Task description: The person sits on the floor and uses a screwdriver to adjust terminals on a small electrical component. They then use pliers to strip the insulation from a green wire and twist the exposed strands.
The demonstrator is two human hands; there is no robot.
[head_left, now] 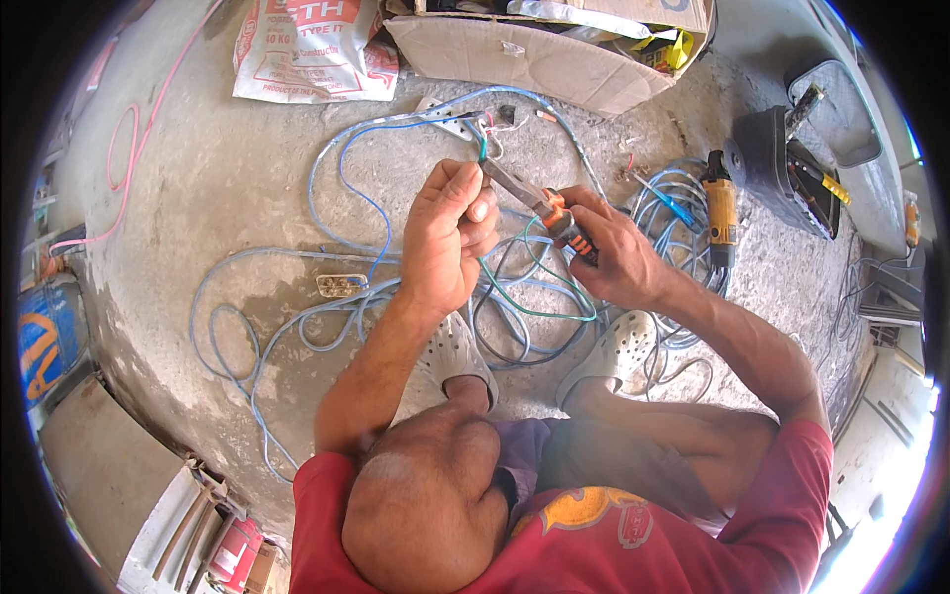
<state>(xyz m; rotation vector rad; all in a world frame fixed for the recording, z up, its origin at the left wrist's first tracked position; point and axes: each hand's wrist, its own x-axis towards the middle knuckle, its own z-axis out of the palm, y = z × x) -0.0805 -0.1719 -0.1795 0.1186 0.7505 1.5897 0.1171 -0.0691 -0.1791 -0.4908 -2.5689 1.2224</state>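
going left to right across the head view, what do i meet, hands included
Pink cord, white-and-red sack, left hand, orange-handled pliers, right hand, yellow-bodied power tool, black open container.

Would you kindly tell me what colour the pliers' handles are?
The pliers' handles are orange and black, seen best in the head view.

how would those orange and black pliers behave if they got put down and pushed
The pliers in the right hand are probably heavy for their size, given the thick metal head. Their long, flat-looking head should make them scrape rather than roll on the rough floor.
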